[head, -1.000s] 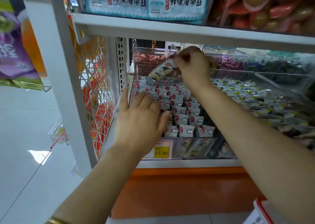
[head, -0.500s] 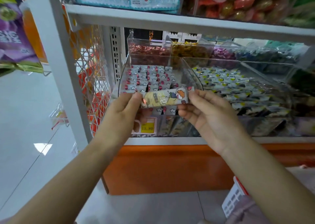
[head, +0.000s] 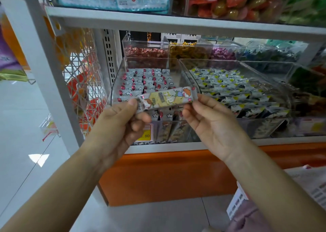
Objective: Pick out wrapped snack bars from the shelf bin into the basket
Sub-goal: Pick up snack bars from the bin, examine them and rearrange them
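A wrapped snack bar point(head: 166, 98) with a pale yellow cartoon wrapper is held level in front of the shelf. My left hand point(head: 120, 124) pinches its left end between thumb and fingers. My right hand point(head: 210, 122) pinches its right end. Behind the bar stands a clear shelf bin point(head: 116, 83) packed with rows of small grey and red wrapped snacks point(head: 141, 81). A white basket point(head: 236, 205) with a red rim shows partly at the lower right, below my right forearm.
A second clear bin point(head: 275, 90) of grey and yellow wrapped snacks sits to the right. Smaller bins of sweets stand behind. A yellow price tag point(head: 145, 134) hangs on the bin front. A white shelf post point(head: 44, 73) and wire mesh point(head: 79, 83) stand to the left.
My right hand lifted the bar from the back of the bin and drew it out towards me. My left hand left the bin and took hold of the bar's left end.
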### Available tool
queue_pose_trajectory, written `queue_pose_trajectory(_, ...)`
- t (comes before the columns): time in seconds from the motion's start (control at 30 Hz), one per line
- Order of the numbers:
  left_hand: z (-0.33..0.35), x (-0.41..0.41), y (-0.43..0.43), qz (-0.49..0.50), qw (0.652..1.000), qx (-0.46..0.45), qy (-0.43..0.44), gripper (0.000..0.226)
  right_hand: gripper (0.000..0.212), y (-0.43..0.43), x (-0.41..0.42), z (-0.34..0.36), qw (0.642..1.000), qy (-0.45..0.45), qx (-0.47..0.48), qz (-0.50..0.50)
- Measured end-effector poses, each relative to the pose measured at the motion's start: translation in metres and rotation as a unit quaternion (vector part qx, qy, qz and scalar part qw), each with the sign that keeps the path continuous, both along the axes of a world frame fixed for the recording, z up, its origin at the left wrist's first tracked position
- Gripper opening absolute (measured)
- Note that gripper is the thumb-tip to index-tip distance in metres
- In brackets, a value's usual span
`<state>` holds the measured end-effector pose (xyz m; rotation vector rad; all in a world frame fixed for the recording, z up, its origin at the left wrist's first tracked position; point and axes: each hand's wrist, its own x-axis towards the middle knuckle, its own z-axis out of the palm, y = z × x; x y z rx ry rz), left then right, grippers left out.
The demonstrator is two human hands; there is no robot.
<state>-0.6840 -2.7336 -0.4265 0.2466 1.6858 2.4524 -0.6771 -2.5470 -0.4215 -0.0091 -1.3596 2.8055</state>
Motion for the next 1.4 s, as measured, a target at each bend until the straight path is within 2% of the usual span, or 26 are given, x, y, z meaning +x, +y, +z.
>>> queue_pose_trajectory(0.13, 0.000, 0.003, 0.003, -0.068, 0.997, -0.003, 0.024, 0.038, 0.017, 0.005, -0.004, 0.001, 0.999, -0.022, -0.021, -0.029)
queue_pose_trajectory(0.3, 0.001, 0.003, 0.003, -0.092, 0.995, -0.018, 0.030, 0.036, 0.019, 0.006, -0.005, -0.001, 0.999, -0.022, -0.019, -0.033)
queue_pose_trajectory(0.43, -0.002, 0.004, 0.003, -0.049, 0.991, -0.105, 0.061, 0.019, 0.011, 0.005, -0.004, -0.002, 0.998, -0.022, 0.030, -0.047)
queue_pose_trajectory(0.53, -0.007, 0.002, 0.003, 0.008, 0.988, -0.138, 0.074, 0.027, 0.013, 0.003, -0.002, -0.002, 0.993, 0.001, 0.100, -0.058)
queue_pose_trajectory(0.6, -0.004, -0.001, 0.003, 0.029, 0.993, -0.103, 0.041, 0.032, 0.005, 0.001, -0.001, -0.004, 0.985, 0.030, 0.155, -0.065)
queue_pose_trajectory(0.7, -0.001, -0.003, 0.002, 0.035, 0.997, -0.070, 0.026, 0.025, 0.011, 0.000, -0.002, -0.007, 0.976, 0.040, 0.204, -0.060)
queue_pose_trajectory(0.77, -0.003, -0.002, 0.000, 0.056, 0.989, -0.127, 0.056, 0.025, 0.017, -0.001, -0.002, -0.009, 0.971, 0.055, 0.225, -0.053)
queue_pose_trajectory(0.83, -0.004, 0.000, -0.001, 0.074, 0.976, -0.185, 0.085, 0.035, 0.017, -0.001, -0.002, -0.010, 0.965, 0.075, 0.248, -0.046)
queue_pose_trajectory(0.93, -0.002, 0.002, 0.000, 0.078, 0.967, -0.217, 0.107, 0.046, 0.010, -0.002, -0.002, -0.011, 0.943, 0.104, 0.309, -0.061)
queue_pose_trajectory(1.07, -0.001, 0.004, 0.001, 0.078, 0.965, -0.219, 0.125, 0.037, 0.016, -0.002, -0.002, -0.010, 0.935, 0.091, 0.327, -0.106)
queue_pose_trajectory(1.17, -0.002, 0.005, 0.005, 0.069, 0.954, -0.253, 0.143, 0.020, 0.018, -0.003, -0.003, -0.009, 0.916, 0.087, 0.361, -0.152)
queue_pose_trajectory(1.27, -0.004, 0.005, 0.009, 0.070, 0.961, -0.238, 0.125, 0.004, 0.015, -0.007, -0.001, -0.008, 0.905, 0.108, 0.380, -0.154)
queue_pose_trajectory(1.4, -0.005, 0.000, 0.008, 0.100, 0.961, -0.233, 0.109, 0.021, 0.013, -0.010, 0.001, -0.008, 0.903, 0.138, 0.384, -0.138)
